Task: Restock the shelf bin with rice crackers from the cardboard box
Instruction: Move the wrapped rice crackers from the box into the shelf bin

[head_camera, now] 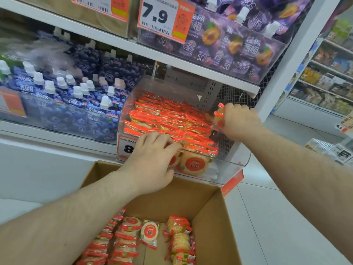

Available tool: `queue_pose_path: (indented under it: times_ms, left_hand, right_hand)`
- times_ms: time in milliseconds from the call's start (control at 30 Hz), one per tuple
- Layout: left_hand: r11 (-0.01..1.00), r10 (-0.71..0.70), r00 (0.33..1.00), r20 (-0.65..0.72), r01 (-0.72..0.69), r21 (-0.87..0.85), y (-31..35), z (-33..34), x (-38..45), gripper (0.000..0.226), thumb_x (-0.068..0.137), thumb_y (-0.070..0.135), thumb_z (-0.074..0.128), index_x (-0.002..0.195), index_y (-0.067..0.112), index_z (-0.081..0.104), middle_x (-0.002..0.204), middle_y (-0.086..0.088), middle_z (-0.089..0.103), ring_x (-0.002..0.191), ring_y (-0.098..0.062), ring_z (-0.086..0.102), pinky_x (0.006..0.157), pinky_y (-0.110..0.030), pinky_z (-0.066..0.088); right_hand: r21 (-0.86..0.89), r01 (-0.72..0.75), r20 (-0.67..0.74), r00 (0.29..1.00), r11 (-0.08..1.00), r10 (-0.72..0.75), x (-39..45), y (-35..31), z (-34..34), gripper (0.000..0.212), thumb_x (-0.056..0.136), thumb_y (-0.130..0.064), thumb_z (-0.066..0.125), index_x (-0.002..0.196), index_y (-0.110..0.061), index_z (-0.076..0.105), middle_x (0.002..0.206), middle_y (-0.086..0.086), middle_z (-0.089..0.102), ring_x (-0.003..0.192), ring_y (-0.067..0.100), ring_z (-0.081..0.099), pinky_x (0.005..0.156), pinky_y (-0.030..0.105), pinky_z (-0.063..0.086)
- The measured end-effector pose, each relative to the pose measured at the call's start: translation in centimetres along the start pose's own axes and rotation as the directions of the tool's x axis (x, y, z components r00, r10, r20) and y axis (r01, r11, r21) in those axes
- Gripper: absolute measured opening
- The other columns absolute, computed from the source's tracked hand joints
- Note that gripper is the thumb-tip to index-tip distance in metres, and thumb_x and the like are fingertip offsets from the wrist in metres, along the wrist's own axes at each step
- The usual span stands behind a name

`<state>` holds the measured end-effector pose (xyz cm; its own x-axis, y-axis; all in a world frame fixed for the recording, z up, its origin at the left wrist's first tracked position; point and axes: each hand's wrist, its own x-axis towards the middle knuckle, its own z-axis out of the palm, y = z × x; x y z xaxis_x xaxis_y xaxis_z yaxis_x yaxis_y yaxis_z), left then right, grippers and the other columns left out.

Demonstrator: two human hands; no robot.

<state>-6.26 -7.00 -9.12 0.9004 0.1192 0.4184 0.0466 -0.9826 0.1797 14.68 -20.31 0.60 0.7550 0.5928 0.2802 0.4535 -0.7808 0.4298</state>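
— What was the place like?

— A shop aisle with white shelves (133,48) and a pale tiled floor (267,207). On the upper shelf sat a clear tray of purple pouches (235,44) behind a price tag (162,18) reading 7.9. To the left on the lower shelf stood blue pouches (76,96) with white caps. More stocked shelves showed far off to the right, too blurred to read.

— And the bin?

— The clear bin (233,165) sat on the lower shelf, at the right end, just beside the blue pouches. It was nearly full of crackers (168,119) in red-and-orange wrappers, packed in rows. One round pack faced the front wall.

— Where was the box?

— The box (214,207) stood open just below the bin, nearest the camera. More crackers lay in its bottom in loose rows, with bare cardboard between them.

— What were the hands doing?

— The left hand (154,159) reached over the bin's front edge, fingers bent, fingertips pressing on the packs at the front. Whether it truly gripped one, I could not tell. The right hand (238,119) was at the bin's right wall, fingers curled round a pack (219,115) held upright at the edge.

— Both arms bare?

— Yes, both stretched out over the box.
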Motion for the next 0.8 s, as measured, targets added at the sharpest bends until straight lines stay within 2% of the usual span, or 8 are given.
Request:
queue_pose_path:
  times_ms: [100, 200, 333, 433, 500, 533, 633, 800]
  left_hand:
    - [1.000, 0.010, 0.998, -0.061, -0.010, 0.000, -0.6, 1.2, -0.1, 0.060, 0.068, 0.033, 0.059, 0.127, 0.021, 0.056, 0.113, -0.001, 0.054, 0.109, -0.028, 0.048, 0.102, -0.040, 0.022]
    - [0.999, 0.033, 0.992, -0.119, -0.034, -0.009, -0.9, 1.8, -0.1, 0.060, 0.066, 0.029, 0.064, 0.126, 0.020, 0.057, 0.110, 0.000, 0.054, 0.105, -0.026, 0.046, 0.100, -0.039, 0.019]
    - [0.998, 0.041, 0.988, -0.147, -0.048, -0.043, -1.0, 1.9, -0.1, 0.059, 0.067, 0.026, 0.065, 0.125, 0.021, 0.058, 0.109, 0.001, 0.054, 0.106, -0.023, 0.042, 0.100, -0.038, 0.020]
    - [0.997, 0.040, 0.988, -0.146, -0.049, -0.060, -1.1, 1.9, -0.1, 0.058, 0.068, 0.024, 0.065, 0.126, 0.022, 0.057, 0.109, 0.003, 0.053, 0.106, -0.021, 0.041, 0.101, -0.037, 0.019]
    - [0.996, 0.031, 0.988, -0.149, -0.043, -0.073, -1.1, 1.9, -0.2, 0.057, 0.069, 0.023, 0.064, 0.126, 0.022, 0.057, 0.109, 0.004, 0.053, 0.106, -0.020, 0.041, 0.101, -0.035, 0.018]
    - [0.996, 0.025, 0.989, -0.147, -0.037, -0.082, -1.1, 1.8, -0.2, 0.057, 0.069, 0.023, 0.063, 0.126, 0.023, 0.057, 0.109, 0.004, 0.053, 0.106, -0.020, 0.041, 0.102, -0.035, 0.018]
    - [0.996, 0.022, 0.988, -0.152, -0.036, -0.084, -1.1, 1.8, -0.1, 0.056, 0.069, 0.023, 0.062, 0.125, 0.022, 0.058, 0.108, 0.005, 0.053, 0.105, -0.020, 0.041, 0.101, -0.035, 0.018]
    - [0.996, 0.032, 0.987, -0.160, -0.045, -0.082, -1.0, 1.9, -0.2, 0.057, 0.068, 0.024, 0.062, 0.125, 0.022, 0.058, 0.108, 0.004, 0.053, 0.105, -0.019, 0.039, 0.101, -0.034, 0.017]
  right_hand:
    - [-0.038, -0.004, 0.083, 0.997, 0.999, 0.007, 2.8, -0.4, 1.1, 0.046, 0.090, -0.040, 0.055, 0.123, -0.009, 0.047, 0.126, 0.016, 0.057, 0.118, 0.034, 0.052, 0.099, 0.044, 0.036]
    - [-0.088, 0.030, 0.198, 0.980, 0.996, -0.012, 5.0, -0.9, 1.6, 0.037, 0.085, -0.029, 0.060, 0.119, -0.015, 0.053, 0.123, 0.009, 0.060, 0.117, 0.030, 0.052, 0.104, 0.045, 0.031]
    - [-0.061, 0.084, 0.289, 0.955, 0.995, -0.064, 7.1, -0.9, 3.7, 0.053, 0.088, -0.020, 0.057, 0.139, -0.018, 0.042, 0.147, 0.010, 0.042, 0.137, 0.030, 0.035, 0.116, 0.053, 0.013]
    - [-0.179, 0.076, 0.157, 0.986, 0.981, -0.047, 7.3, -0.7, 5.4, 0.052, 0.089, -0.031, 0.061, 0.138, -0.021, 0.046, 0.143, 0.011, 0.046, 0.134, 0.031, 0.036, 0.112, 0.050, 0.022]
    - [-0.137, 0.042, 0.000, 0.999, 0.990, -0.043, 7.0, -1.2, 5.9, 0.030, 0.087, -0.025, 0.062, 0.116, -0.018, 0.064, 0.119, 0.011, 0.061, 0.115, 0.032, 0.052, 0.101, 0.044, 0.039]
    - [-0.076, 0.035, -0.011, 0.999, 0.996, -0.036, 6.7, -1.6, 5.9, 0.022, 0.087, -0.018, 0.061, 0.108, -0.014, 0.068, 0.109, 0.012, 0.064, 0.106, 0.032, 0.058, 0.092, 0.042, 0.046]
    - [-0.020, 0.035, 0.057, 0.998, 0.999, -0.033, 6.0, -2.8, 6.4, 0.024, 0.089, 0.002, 0.050, 0.104, -0.002, 0.068, 0.101, 0.018, 0.067, 0.094, 0.037, 0.065, 0.074, 0.040, 0.051]
    - [0.086, 0.035, 0.147, 0.988, 0.996, -0.047, 5.6, -3.0, 7.0, 0.022, 0.088, 0.007, 0.047, 0.099, 0.000, 0.064, 0.101, 0.019, 0.065, 0.091, 0.037, 0.063, 0.074, 0.038, 0.049]
